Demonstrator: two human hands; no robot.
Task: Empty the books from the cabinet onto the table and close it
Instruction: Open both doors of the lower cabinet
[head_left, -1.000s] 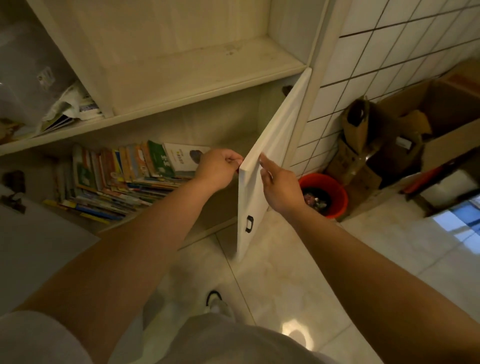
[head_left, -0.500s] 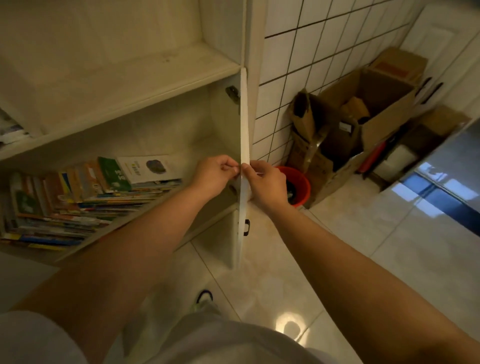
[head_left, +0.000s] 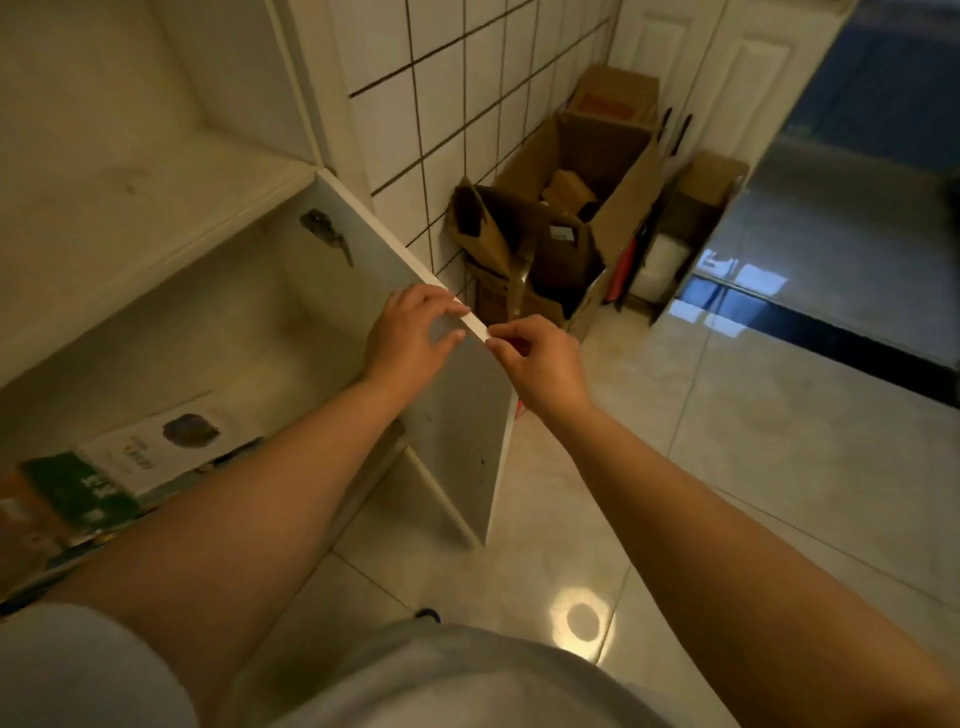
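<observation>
- Both hands, left hand (head_left: 410, 332) and right hand (head_left: 540, 358), pinch the door (head_left: 457, 415) top edge.
- Books (head_left: 130, 467) left of the door: stiff, heavy stacked; grip spines.

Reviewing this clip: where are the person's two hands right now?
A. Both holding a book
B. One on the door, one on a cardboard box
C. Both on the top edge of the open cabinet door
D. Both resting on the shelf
C: the left hand and right hand both grip the top edge of the open cabinet door, while the books lie untouched inside.

bare forearms, both hands bare too, short light grey sleeve (head_left: 78, 670) up top, grey top (head_left: 441, 680), one dark shoe (head_left: 428, 616)
</observation>
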